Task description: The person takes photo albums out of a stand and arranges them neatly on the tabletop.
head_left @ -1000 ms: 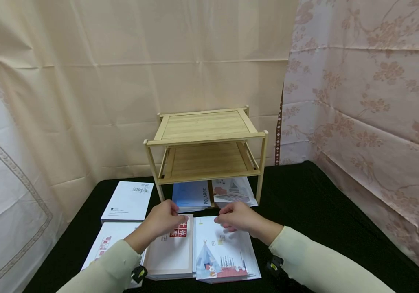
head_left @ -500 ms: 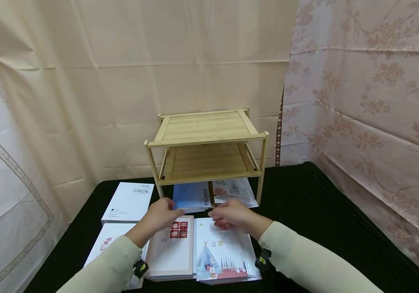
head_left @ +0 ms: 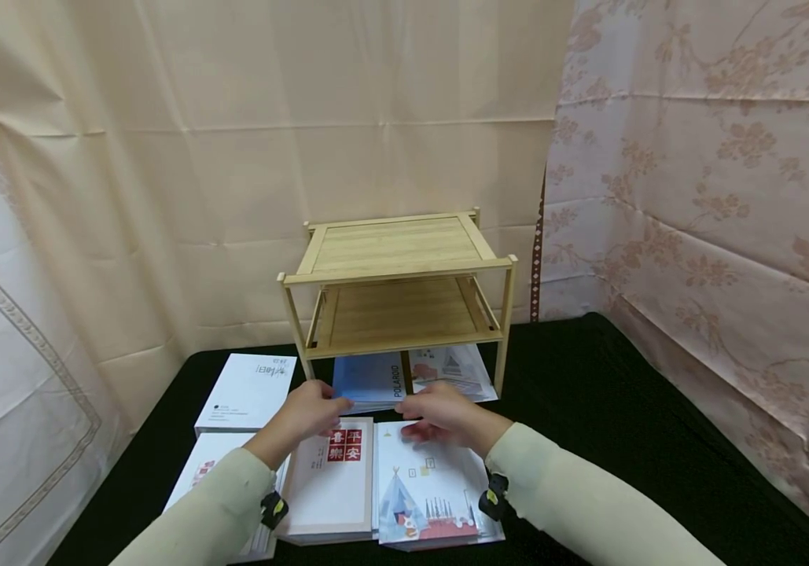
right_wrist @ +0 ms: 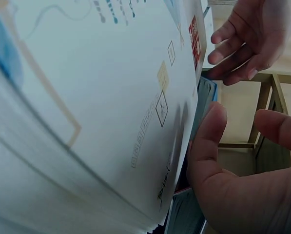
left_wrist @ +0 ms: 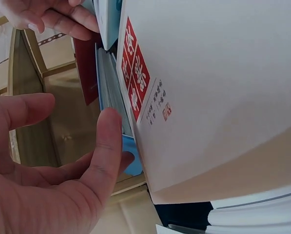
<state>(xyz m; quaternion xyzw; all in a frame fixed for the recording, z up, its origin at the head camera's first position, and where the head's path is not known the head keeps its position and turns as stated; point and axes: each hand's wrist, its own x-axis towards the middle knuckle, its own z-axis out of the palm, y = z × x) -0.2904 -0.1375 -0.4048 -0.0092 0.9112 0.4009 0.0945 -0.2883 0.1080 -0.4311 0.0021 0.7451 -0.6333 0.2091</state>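
Note:
In the head view my left hand [head_left: 305, 417] is over the far edge of a white book with red character squares [head_left: 336, 487]. Its thumb and fingers are apart and hold nothing, as the left wrist view shows. My right hand [head_left: 446, 417] hovers at the far edge of a white book with a tent picture [head_left: 432, 491]; in the right wrist view its thumb and forefinger stand apart with nothing between. Beyond the fingertips lie a blue book marked POLAROID [head_left: 372, 376] and another illustrated book [head_left: 454, 369], both partly under the wooden rack.
The two-tier wooden rack [head_left: 397, 244] stands at the back of the dark cloth-covered table [head_left: 588, 409]. Left of it lies a white book [head_left: 248, 389], and a further white book [head_left: 199, 464] is partly covered by the left forearm. Cloth curtains [head_left: 248, 157] close off the back and sides.
My right hand has shifted left, and the left hand a little left and away from me, uncovering more of the red squares. The books and rack stay where they were.

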